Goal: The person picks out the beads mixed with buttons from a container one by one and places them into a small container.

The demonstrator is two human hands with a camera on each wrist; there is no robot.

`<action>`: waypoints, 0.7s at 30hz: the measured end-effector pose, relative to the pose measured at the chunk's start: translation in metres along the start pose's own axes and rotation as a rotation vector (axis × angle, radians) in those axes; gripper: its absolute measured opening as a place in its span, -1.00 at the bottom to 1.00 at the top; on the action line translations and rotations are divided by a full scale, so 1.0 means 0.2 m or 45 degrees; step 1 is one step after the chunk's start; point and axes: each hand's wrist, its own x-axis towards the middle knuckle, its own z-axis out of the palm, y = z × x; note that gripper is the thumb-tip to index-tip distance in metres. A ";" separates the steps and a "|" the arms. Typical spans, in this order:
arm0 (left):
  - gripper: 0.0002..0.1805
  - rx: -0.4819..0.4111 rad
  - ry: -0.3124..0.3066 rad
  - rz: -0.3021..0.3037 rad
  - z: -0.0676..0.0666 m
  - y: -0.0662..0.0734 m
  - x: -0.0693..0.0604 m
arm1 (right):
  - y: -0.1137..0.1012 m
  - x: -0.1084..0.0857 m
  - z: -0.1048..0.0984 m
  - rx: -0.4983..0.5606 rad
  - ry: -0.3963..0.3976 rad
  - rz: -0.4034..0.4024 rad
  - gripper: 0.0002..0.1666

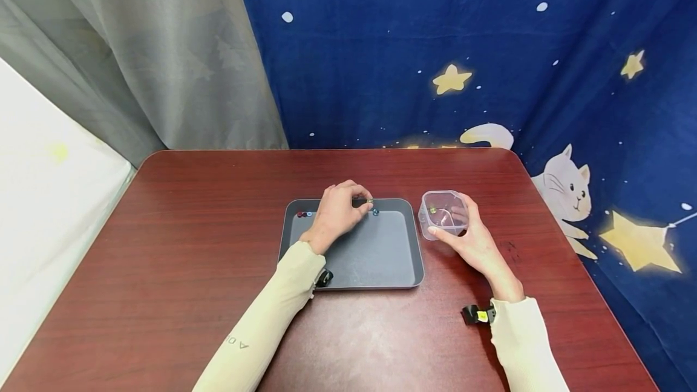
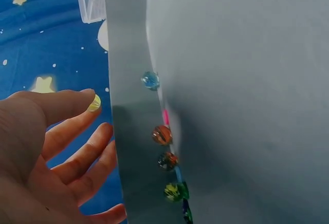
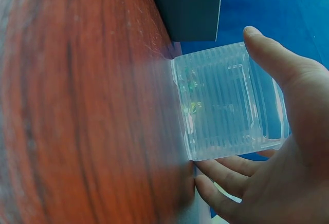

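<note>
My left hand (image 1: 340, 210) is over the far edge of a grey rectangular tray (image 1: 376, 253). Between thumb and fingertip it pinches a small yellow marble (image 2: 94, 103). Along the tray's far inner side lie a blue marble (image 2: 150, 80), an orange marble (image 2: 162, 135), a dark orange marble (image 2: 167, 161) and a yellow-green marble (image 2: 174, 192). Right of the tray, my right hand (image 1: 479, 244) grips a clear plastic container (image 3: 221, 100) by its sides. The container stands upright on the table, with yellow-green glass (image 1: 432, 210) showing inside.
Small red (image 1: 299, 215) and light blue pieces (image 1: 309, 214) sit in the tray's far left corner, beyond my left wrist. The reddish-brown table (image 1: 190, 259) ends at its far edge before a blue star-patterned curtain (image 1: 370, 65) and a grey curtain (image 1: 174, 65).
</note>
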 end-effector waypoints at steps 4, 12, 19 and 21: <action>-0.90 -0.038 0.009 0.013 -0.01 0.03 0.01 | 0.00 0.00 0.00 -0.004 0.005 -0.004 0.25; -0.90 -0.073 -0.002 0.033 -0.01 0.08 0.02 | 0.00 0.01 -0.01 -0.011 0.018 -0.011 0.23; -0.90 -0.081 -0.015 -0.006 0.00 0.07 0.02 | 0.00 0.01 0.00 -0.001 0.003 -0.015 0.24; -0.90 -0.086 -0.011 -0.010 -0.01 0.07 0.02 | 0.00 0.01 0.00 0.005 0.002 -0.017 0.24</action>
